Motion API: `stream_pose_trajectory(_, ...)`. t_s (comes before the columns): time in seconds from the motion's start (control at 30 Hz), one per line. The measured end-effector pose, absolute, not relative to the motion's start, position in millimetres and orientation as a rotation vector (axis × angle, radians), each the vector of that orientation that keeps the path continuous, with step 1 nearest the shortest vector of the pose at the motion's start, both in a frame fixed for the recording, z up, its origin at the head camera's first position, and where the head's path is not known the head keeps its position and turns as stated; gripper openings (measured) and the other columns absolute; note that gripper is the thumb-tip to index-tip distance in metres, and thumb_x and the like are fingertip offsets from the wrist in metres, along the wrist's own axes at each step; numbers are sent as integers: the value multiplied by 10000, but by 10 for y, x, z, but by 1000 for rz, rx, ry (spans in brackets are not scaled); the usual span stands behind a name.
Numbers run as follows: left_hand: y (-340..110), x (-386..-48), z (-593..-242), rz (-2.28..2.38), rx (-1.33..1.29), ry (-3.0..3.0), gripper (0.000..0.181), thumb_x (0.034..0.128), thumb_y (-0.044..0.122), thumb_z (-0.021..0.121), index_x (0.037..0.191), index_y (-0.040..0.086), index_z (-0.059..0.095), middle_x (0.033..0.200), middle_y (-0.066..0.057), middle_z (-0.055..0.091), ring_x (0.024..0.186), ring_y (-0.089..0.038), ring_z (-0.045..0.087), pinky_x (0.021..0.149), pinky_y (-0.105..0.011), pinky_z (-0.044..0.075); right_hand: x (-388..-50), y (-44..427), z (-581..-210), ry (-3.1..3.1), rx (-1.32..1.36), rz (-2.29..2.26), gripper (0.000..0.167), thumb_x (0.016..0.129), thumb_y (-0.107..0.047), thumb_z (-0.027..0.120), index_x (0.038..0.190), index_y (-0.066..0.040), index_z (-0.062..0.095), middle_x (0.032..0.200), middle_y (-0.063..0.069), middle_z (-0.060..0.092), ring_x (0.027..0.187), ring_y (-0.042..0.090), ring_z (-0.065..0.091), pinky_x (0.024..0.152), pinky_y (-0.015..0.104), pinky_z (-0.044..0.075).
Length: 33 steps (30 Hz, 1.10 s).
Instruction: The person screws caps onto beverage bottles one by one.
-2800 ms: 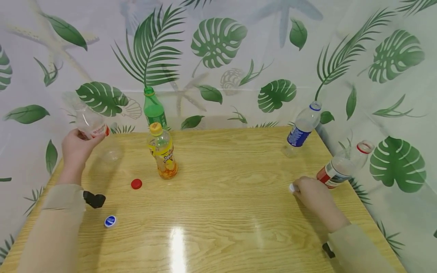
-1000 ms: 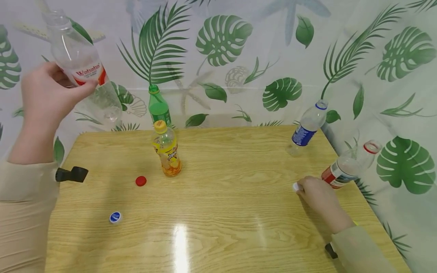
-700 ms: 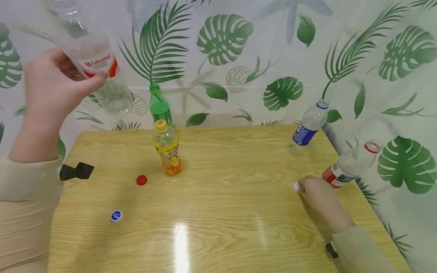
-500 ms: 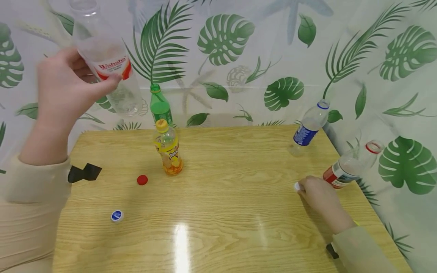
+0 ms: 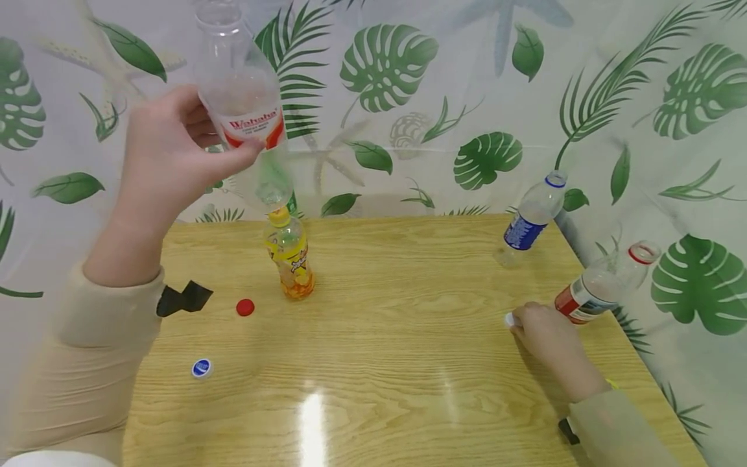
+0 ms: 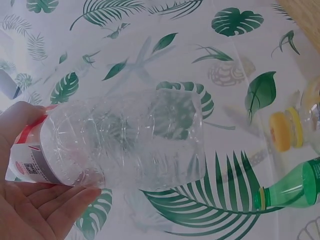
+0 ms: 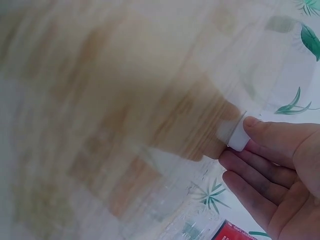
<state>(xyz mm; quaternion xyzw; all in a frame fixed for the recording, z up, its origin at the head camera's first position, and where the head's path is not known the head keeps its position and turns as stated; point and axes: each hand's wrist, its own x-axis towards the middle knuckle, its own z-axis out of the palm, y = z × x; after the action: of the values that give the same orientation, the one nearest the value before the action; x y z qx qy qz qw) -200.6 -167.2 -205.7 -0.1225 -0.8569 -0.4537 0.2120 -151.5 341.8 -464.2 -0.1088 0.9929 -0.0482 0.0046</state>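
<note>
My left hand grips a clear plastic bottle around its red and white label, raised above the table's far left part. The bottle has no cap and leans a little, its neck up and to the left. In the left wrist view the clear lower half of the bottle juts out past the thumb and fingers. Low on the right of the table, my right hand pinches a white bottle cap at the tabletop. The right wrist view shows that cap between thumb and fingers.
An orange-capped drink bottle and a green bottle stand at the back left. A red cap and a blue-and-white cap lie on the wooden table. Uncapped blue-label and red-label bottles stand on the right.
My left hand has lifted the clear bottle from the table's left side and carried it rightward, in front of the green bottle. The right hand has stayed in place with the cap.
</note>
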Motion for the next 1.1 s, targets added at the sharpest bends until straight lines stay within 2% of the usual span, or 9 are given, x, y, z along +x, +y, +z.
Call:
stream_pose_trajectory(0.37,-1344,-2024,-2171,-1345,-421,-2452,506,856,193,879,1320,84,707,1258,-130,764,1008,-120,732,918,-166,579,-1501,3409,-4647,3115,-341,-147,166,943,-111,785,810,-45,712,724,102,639,644,293,649,570,466,540)
stream_pose_trajectory(0.57,-1242,-2062,-2365,-1353,-442,-2518,476,877,181,853,1313,65,700,1231,-113,768,1041,-225,749,938,-266,600,-1505,3402,-4634,3123,-343,-151,173,943,-111,787,803,-44,711,720,101,634,633,285,642,561,458,534)
stream_pose_trajectory(0.77,-1183,-2111,-2588,-1383,-452,-2578,514,881,168,851,1349,53,672,1276,-112,747,1081,-258,746,983,-405,607,-1509,3400,-4628,3117,-344,-140,165,943,-115,790,813,-43,719,724,103,635,636,285,641,560,455,534)
stream_pose_trajectory(1.1,-1070,-2166,-2974,-1440,-550,-2595,494,862,151,870,1309,47,685,1231,-134,766,1077,-284,764,986,-457,614,-1495,3408,-4638,3118,-330,-145,139,937,-111,798,844,-28,735,728,103,637,640,280,636,571,456,542)
